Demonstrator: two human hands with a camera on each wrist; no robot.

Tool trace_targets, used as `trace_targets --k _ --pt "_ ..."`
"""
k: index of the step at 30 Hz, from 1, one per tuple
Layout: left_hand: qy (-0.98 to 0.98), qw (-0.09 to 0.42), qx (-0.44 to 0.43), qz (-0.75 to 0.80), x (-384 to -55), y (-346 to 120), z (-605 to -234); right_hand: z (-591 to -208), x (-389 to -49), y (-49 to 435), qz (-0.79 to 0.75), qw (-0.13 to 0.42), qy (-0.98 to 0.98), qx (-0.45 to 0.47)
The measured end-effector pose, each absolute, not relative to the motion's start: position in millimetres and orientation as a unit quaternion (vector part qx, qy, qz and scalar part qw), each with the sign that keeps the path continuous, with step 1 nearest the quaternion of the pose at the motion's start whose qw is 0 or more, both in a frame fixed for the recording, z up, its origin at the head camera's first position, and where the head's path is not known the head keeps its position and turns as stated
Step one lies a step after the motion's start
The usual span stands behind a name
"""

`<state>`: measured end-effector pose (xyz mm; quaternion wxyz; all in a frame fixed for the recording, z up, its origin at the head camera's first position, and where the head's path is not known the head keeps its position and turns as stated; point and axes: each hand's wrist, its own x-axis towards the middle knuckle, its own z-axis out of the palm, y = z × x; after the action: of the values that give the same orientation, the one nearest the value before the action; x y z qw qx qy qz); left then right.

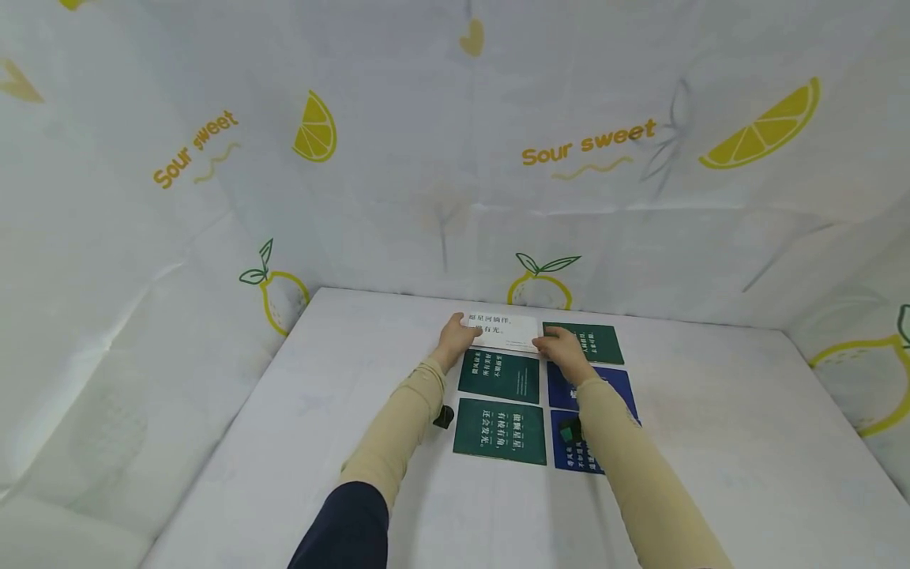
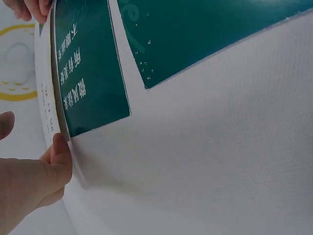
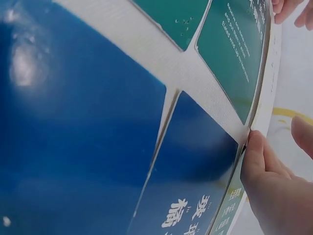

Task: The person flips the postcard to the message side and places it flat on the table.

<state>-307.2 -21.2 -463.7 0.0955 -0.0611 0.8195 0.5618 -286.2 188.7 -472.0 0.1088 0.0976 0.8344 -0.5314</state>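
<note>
At the far end of a group of cards lies a white card (image 1: 508, 330) with dark printed characters. My left hand (image 1: 455, 340) holds its left end, with the fingertips at the edge and the thumb (image 2: 7, 125) raised over it. At the right end, my right hand (image 1: 563, 353) holds the near corner, with curled fingers (image 3: 255, 147) right at the edge. Just on the near side lies a green card (image 1: 500, 376). Partly behind the right hand is another green card (image 1: 593, 342), in line with the white one.
A second green card (image 1: 500, 431) lies nearer to me. Two blue cards, a farther one (image 1: 617, 383) and a nearer one (image 1: 569, 458), lie partly under the right forearm. The white table (image 1: 320, 379) meets a lemon-print sheet (image 1: 398, 197) at the back.
</note>
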Motion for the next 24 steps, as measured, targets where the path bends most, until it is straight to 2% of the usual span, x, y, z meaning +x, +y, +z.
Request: trace_targets --k 8,17,24 --pt "0.801 0.089 -0.066 0.589 -305.2 -22.3 -460.0 -472.0 -286.5 190.5 -0.573 0.111 0.807 0.093" --pt "0.813 -0.003 -0.066 0.578 -311.2 -17.7 -456.3 -465.1 -290.1 189.2 -0.617 0.080 0.775 0.111" --pt "0.814 -0.032 -0.034 0.580 -309.9 -14.0 -454.5 -462.1 -288.3 188.9 -0.640 0.064 0.755 0.132"
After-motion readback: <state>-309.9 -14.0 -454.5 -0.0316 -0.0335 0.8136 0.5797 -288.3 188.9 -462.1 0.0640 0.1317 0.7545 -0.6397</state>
